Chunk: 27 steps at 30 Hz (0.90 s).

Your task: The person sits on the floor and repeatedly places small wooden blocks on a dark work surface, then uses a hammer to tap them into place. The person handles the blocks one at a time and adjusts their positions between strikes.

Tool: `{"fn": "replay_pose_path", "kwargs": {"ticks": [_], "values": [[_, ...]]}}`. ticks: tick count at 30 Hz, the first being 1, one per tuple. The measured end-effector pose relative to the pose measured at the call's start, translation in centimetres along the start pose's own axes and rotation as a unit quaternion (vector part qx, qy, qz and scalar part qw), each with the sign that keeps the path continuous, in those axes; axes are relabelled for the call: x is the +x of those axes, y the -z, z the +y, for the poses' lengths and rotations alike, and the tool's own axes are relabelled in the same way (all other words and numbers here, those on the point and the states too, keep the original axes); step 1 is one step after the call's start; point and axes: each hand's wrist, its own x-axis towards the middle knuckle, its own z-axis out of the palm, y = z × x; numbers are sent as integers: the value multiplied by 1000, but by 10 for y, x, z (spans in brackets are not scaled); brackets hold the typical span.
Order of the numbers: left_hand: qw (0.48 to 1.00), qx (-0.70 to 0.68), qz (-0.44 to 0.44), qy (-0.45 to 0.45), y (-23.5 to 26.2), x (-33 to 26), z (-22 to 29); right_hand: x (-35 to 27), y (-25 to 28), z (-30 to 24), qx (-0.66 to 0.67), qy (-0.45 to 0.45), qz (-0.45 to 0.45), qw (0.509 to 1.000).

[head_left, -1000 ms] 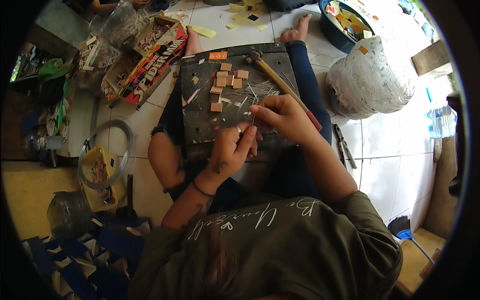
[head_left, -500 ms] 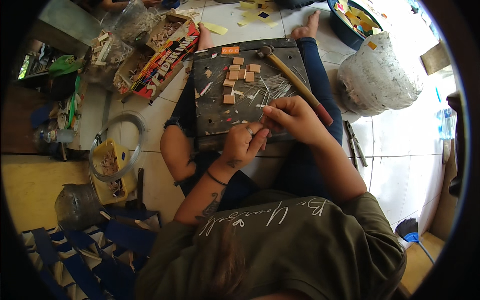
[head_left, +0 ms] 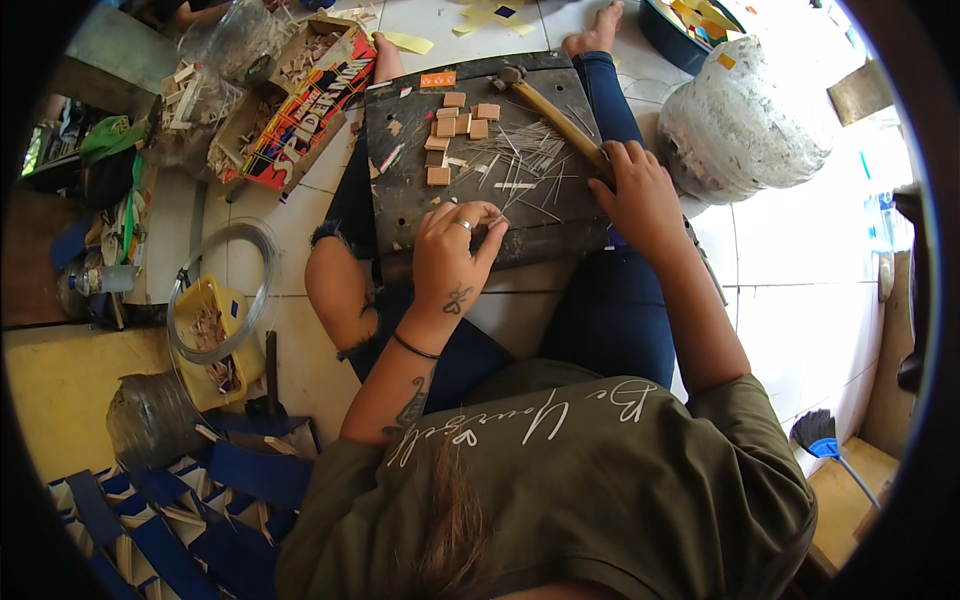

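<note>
Worktop [head_left: 400,188] bears wires [head_left: 527,152] beyond the left hand [head_left: 452,255], pinching some unclear piece [head_left: 497,220]; the hammer [head_left: 560,113], grasped by the right hand [head_left: 642,205], may scatter them if dragged.

The bare left hand [head_left: 452,255] was curled in a pinch; the bare right hand [head_left: 642,200] arched palm-down, well apart.

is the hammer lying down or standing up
Lying down: the hammer stretches along the board, its near end hidden by the right hand.
</note>
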Motion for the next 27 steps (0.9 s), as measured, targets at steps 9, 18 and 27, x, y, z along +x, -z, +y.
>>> {"fn": "replay_pose_path", "kwargs": {"ticks": [9, 18, 27], "values": [[997, 41, 38, -53, -12, -3, 6, -18, 9, 11, 307, -2, 16, 952], [999, 6, 34, -33, -16, 2, -3, -117, 75, -9, 332, 12, -79, 940], [998, 14, 50, -41, -19, -1, -4, -135, 78, -19, 177, 88, -11, 980]]}}
